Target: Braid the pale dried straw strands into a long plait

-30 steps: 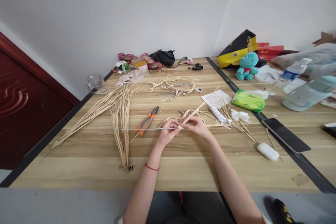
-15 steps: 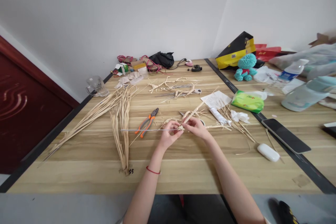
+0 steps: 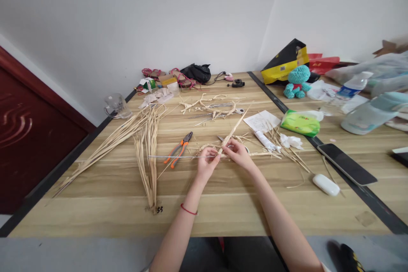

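My left hand (image 3: 205,166) is closed around a thin straight metal wire (image 3: 174,157), which sticks out to the left over the table. A pale straw strip (image 3: 236,127) rises slantwise to the upper right from between both hands. My right hand (image 3: 239,155) pinches this strip close to my left fingertips. Where strip and wire meet, the fingers partly cover them. Left of the hands lie pliers (image 3: 180,148) with orange handles. Farther left is a tied bundle of long straw strips (image 3: 152,131). Straw scraps surround the hands.
Behind the hands lie woven straw pieces (image 3: 223,112) with metal wires. To the right are a paper sheet (image 3: 262,120), a white tube (image 3: 265,140), a green tissue pack (image 3: 301,122), a phone (image 3: 347,164) and a white case (image 3: 325,184). A glass mug (image 3: 117,106) stands at the far left.
The straw strip was folded in a loop at the fingers and now stretches out straighter to the upper right. Both hands have barely shifted.
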`<move>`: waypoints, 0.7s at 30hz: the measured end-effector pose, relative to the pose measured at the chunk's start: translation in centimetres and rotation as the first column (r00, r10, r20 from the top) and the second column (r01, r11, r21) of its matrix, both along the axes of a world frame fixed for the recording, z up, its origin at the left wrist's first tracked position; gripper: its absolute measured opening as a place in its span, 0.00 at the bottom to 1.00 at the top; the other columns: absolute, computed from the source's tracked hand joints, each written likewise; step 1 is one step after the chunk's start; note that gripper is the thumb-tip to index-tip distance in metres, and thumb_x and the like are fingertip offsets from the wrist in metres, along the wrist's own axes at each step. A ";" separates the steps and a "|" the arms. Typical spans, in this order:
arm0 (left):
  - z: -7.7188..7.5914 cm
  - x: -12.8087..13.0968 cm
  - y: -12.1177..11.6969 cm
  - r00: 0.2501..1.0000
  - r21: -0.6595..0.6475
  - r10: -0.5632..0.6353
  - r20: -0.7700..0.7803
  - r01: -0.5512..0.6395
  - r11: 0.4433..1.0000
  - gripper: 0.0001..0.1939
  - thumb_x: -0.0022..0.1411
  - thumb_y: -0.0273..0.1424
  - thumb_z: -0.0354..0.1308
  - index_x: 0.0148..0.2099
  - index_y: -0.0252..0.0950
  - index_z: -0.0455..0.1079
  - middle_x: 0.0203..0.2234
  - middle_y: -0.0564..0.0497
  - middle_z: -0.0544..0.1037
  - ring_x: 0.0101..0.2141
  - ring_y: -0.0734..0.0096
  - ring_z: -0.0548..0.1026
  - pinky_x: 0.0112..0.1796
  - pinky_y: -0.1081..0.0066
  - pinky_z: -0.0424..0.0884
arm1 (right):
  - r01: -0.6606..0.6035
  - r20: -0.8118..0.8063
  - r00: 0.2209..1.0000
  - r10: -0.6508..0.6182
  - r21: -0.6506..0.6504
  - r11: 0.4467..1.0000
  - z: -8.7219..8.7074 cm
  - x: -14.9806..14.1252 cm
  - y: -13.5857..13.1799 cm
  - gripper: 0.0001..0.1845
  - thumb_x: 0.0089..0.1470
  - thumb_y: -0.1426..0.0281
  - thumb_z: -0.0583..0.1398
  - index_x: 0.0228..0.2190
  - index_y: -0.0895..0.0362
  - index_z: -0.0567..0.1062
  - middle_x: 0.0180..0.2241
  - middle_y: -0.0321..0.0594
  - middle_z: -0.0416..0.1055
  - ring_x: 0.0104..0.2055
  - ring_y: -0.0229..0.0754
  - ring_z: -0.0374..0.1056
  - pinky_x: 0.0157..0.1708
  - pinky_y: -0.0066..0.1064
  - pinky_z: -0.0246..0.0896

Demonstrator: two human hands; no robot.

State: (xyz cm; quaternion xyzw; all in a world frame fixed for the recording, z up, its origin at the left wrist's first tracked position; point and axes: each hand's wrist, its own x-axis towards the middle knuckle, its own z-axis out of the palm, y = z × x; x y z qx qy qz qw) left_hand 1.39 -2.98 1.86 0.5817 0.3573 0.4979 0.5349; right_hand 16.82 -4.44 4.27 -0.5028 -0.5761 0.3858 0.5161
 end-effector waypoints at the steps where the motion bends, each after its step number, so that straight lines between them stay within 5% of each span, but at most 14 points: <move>1: -0.1 0.0 0.0 1.000 -0.003 -0.001 -0.001 0.001 1.000 0.13 0.50 0.35 0.61 0.36 0.34 0.64 0.28 0.51 0.70 0.28 0.77 0.70 0.28 0.77 0.67 | 0.000 0.009 1.000 0.000 0.003 1.000 0.0 0.0 0.0 0.16 0.48 0.55 0.59 0.28 0.56 0.70 0.24 0.36 0.67 0.22 0.35 0.60 0.19 0.27 0.54; 13: 0.3 -0.5 -0.3 0.991 0.118 -0.084 -0.101 0.096 0.988 0.10 0.53 0.36 0.59 0.36 0.36 0.66 0.30 0.51 0.71 0.32 0.74 0.71 0.35 0.72 0.68 | -0.178 -0.014 0.984 0.177 -0.106 0.978 -0.4 0.9 0.3 0.17 0.44 0.57 0.62 0.29 0.58 0.74 0.25 0.38 0.71 0.27 0.38 0.65 0.24 0.28 0.59; 21: 0.1 -0.4 -0.2 0.993 0.134 -0.050 -0.112 0.065 0.989 0.12 0.50 0.35 0.62 0.37 0.36 0.67 0.30 0.51 0.72 0.31 0.73 0.72 0.32 0.72 0.70 | -0.119 -0.031 0.993 0.117 -0.083 0.989 -0.5 0.6 0.2 0.17 0.44 0.56 0.62 0.30 0.57 0.73 0.25 0.37 0.70 0.25 0.38 0.65 0.23 0.28 0.59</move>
